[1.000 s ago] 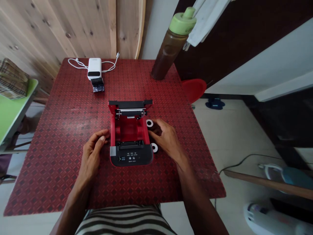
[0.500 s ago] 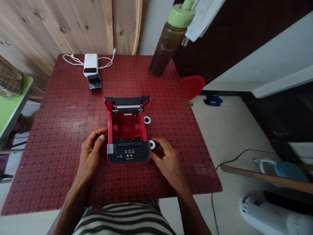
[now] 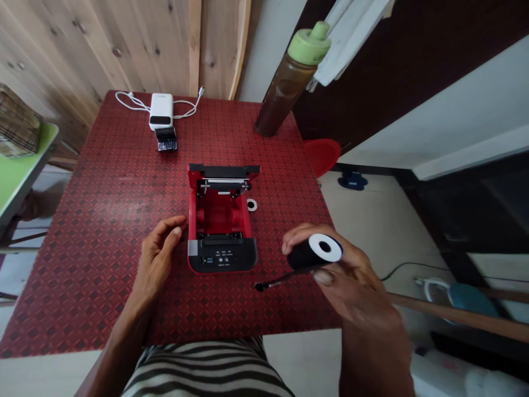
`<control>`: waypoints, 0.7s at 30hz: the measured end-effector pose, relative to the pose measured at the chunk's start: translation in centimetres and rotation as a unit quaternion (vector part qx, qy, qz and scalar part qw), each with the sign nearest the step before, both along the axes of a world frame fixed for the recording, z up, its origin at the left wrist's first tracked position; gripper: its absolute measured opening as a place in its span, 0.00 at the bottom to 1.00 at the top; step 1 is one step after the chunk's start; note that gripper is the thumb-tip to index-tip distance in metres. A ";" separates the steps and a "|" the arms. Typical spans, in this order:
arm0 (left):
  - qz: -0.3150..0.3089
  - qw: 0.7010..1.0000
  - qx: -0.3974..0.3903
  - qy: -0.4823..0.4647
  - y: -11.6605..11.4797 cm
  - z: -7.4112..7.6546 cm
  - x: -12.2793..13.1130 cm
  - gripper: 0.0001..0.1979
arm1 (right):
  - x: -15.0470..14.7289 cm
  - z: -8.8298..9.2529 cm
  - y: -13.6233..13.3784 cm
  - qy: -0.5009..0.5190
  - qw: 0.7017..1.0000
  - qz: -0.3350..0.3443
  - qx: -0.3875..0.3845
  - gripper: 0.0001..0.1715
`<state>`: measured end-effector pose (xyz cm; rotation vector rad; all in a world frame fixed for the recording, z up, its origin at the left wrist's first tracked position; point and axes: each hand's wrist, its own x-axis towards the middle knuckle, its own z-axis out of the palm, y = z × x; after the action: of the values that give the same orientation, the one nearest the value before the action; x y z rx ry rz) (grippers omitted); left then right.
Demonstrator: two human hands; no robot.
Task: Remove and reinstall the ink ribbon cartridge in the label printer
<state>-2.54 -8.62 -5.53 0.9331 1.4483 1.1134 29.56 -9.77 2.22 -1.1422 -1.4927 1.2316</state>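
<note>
**Head view.** Your right hand [image 3: 351,281] is raised over the near right edge of the table [image 3: 103,220], at about 4 o'clock from the red printer [image 3: 219,220]. It is closed around a black roll [image 3: 308,255]. The thumb lies across the top of the roll and the other fingers curl beneath it. The roll sits at the hand's 10 o'clock, out at the fingertips, well clear of the printer and lifted off the tabletop. Its white end face, with a dark centre hole, is turned up towards you. A thin black strip [image 3: 275,282] trails from the roll towards 8 o'clock and ends above the table just in front of the printer.

Your left hand [image 3: 157,256] lies at the printer's 9 o'clock, loosely open with the fingers half curled and nothing in its grasp. Its fingertips are just beside the printer's left wall, but contact cannot be confirmed.

The printer stands at the middle of the table with its lid swung back and its red bay exposed. A small roll [image 3: 252,205] lies on the table at the printer's 2 o'clock. A white power bank [image 3: 161,110] with its cable [image 3: 128,102] lies at 11 o'clock, and a green-capped bottle [image 3: 289,82] stands at 1 o'clock
</note>
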 end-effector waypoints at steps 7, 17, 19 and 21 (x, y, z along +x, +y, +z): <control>0.006 1.000 -0.004 -0.015 -0.1 -0.1 -0.1 0.25 | -4.5 3.0 3.3 -0.106 0.987 0.113 -0.042 0.14; 0.004 0.999 0.021 -0.030 -0.3 -0.1 0.0 0.20 | -9.7 1.4 6.6 -0.496 0.847 0.114 0.153 0.10; 0.001 0.999 0.023 -0.030 -0.3 0.0 0.0 0.20 | -10.7 1.0 6.7 -0.523 0.830 0.122 0.149 0.11; 0.000 0.999 0.027 -0.030 -0.2 0.1 0.0 0.20 | -11.3 0.7 6.7 -0.536 0.821 0.126 0.150 0.13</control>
<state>-2.50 -8.85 -5.42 0.9296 1.3763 1.1749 18.21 -3.03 2.88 -1.5349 -2.6190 0.3830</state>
